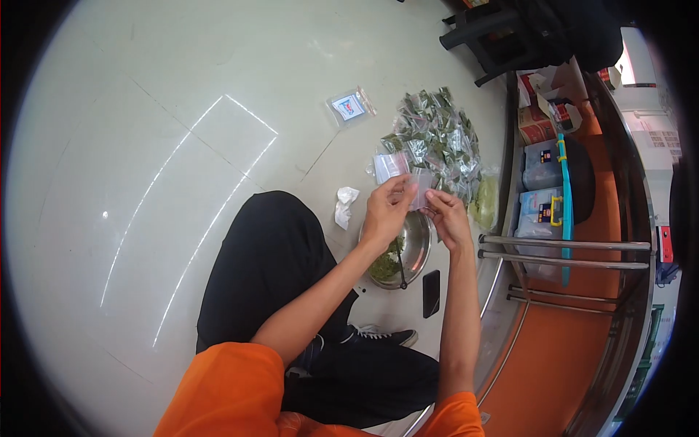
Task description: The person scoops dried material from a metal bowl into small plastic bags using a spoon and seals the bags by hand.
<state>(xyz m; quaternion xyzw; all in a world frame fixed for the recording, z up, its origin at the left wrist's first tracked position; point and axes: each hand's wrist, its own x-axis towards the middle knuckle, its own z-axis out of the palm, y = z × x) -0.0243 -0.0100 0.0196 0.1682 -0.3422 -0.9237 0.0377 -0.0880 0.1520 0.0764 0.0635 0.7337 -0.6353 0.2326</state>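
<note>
Left hand [389,210], right hand [448,218] pinch 1 bag [421,186], fingertips nearly together! Looks light, limp, slippery; best held by edges.

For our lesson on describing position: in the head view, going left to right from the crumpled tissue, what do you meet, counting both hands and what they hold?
Crumpled tissue → left hand → small clear bag → right hand → green bag.
</note>
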